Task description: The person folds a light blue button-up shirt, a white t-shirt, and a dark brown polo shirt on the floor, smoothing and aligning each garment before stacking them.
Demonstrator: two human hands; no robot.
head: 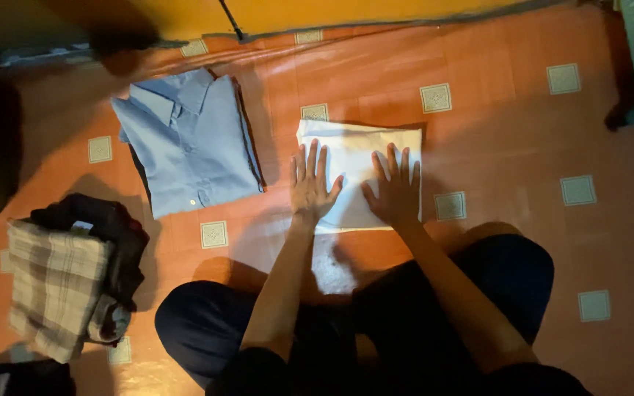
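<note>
**Both Hands Flat on a Folded White Garment**

The person sat cross-legged on an orange tiled floor (508, 139), knees in dark trousers (207, 323) spread to either side. Directly in front of them lay a folded white garment (354, 150), a neat rectangle resting on the floor between the knees and the far wall.

The left hand (311, 183) lay palm down on the left part of the white garment, fingers straight and slightly fanned, gripping nothing. The right hand (395, 189) lay the same way on the right part, open and flat, the fingers pointing away from the body. The two hands were near each other but apart, with a strip of white cloth showing between the thumbs.

To the left of the white garment, close beside it but not touching, lay a folded light blue collared shirt (188, 143), collar toward the wall and buttons visible down the front. Further left and nearer the person sat a loose heap of clothes (108, 242) in dark cloth, with a folded beige plaid cloth (53, 286) on top of it. A yellow wall (346, 11) ran along the far edge of the floor.
</note>
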